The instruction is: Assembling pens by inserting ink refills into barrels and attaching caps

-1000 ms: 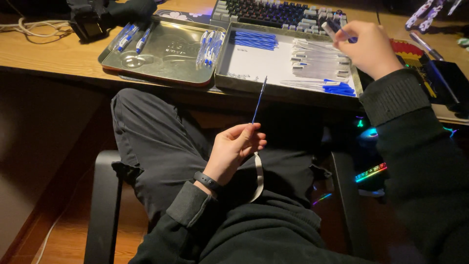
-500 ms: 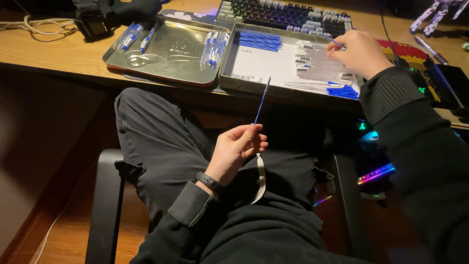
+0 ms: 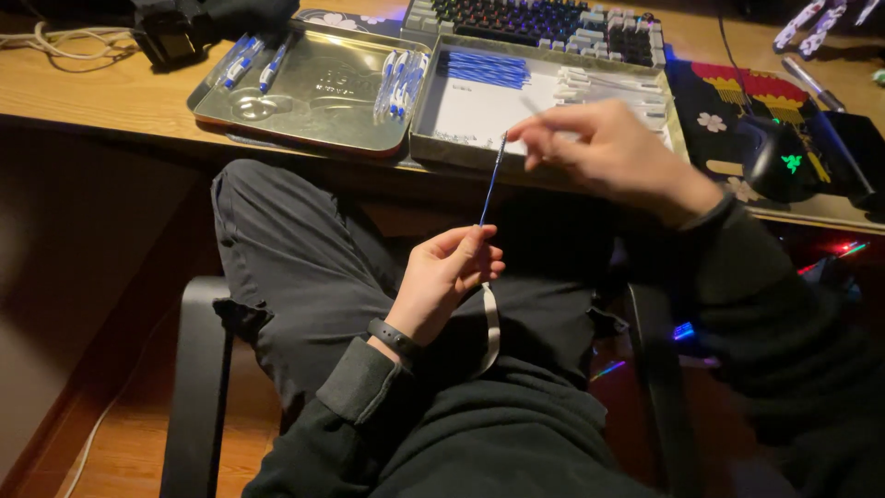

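Blue refill [image 3: 490, 182], silver tin lid [image 3: 323, 92], black trousers [image 3: 304, 267], rainbow-lit keyboard [image 3: 535, 20] (flowered red-black mat [image 3: 728, 92] beside)

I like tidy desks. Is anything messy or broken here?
Nothing looks broken or spilled. The pens lie in the metal tray, refills sit bundled in the box, and the left hand holds one blue refill upright.

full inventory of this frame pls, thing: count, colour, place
refill: one, blue, upright in left hand
tray: one, metal, desk left
assembled pens: several, blue and white, in tray
box: one, shallow, desk centre
refill bundle: many, blue, box top
pen barrels: several, white, box right
keyboard: one, dark, behind box
mouse: one, black, desk right
chair: one, black, under the person
left hand: pinching refill
right hand: over box edge
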